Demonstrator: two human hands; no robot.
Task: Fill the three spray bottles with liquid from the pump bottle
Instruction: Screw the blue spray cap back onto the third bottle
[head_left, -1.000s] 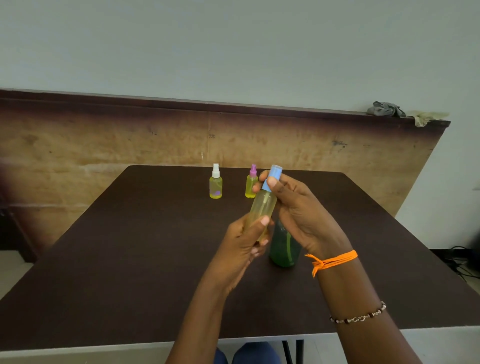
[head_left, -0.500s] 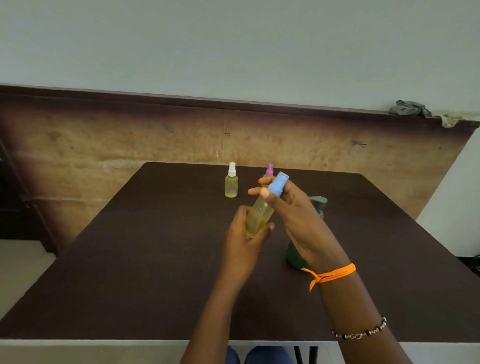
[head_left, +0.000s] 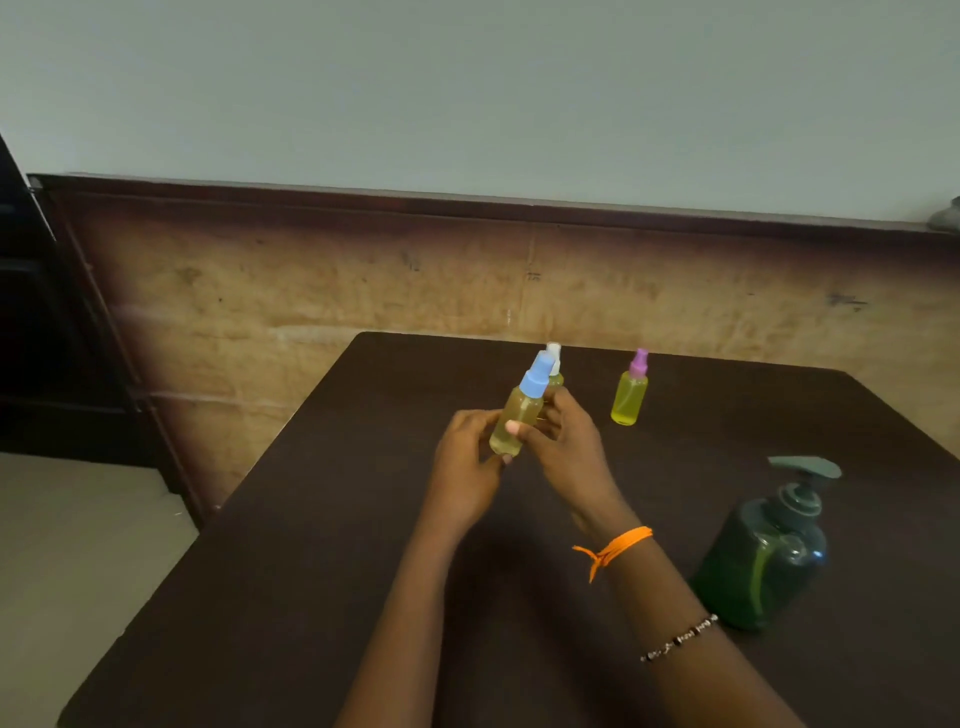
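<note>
Starting at our left, our left hand (head_left: 467, 457) curls its fingers round the lower body of the small clear plastic spray bottle with the pale blue cap (head_left: 519, 415), which we hold tilted above the dark brown table (head_left: 311, 571), its nozzle leaning away to the right. The bottle shows yellow liquid most of the way up its body, and its blue cap is seated on the neck. Our right hand (head_left: 566, 447) meets it from the other side, thumb laid across the front of the body and fingers wrapped behind, so both hands grip the same bottle.

Just behind it stands the small spray bottle with the white cap (head_left: 555, 364), mostly hidden by the one we hold, so we cannot read its level for certain. Further right the small spray bottle with the pink cap (head_left: 630, 395) stands upright on the table, yellow nearly to the shoulder and capped. Well apart at the right, near us, sits the dark green translucent pump bottle (head_left: 769, 556), with some liquid left low inside.

We judge the filling to be nearly or wholly done: all three sprayers appear capped, two plainly hold liquid, and what seems left is setting the blue-capped one down beside the others
</note>
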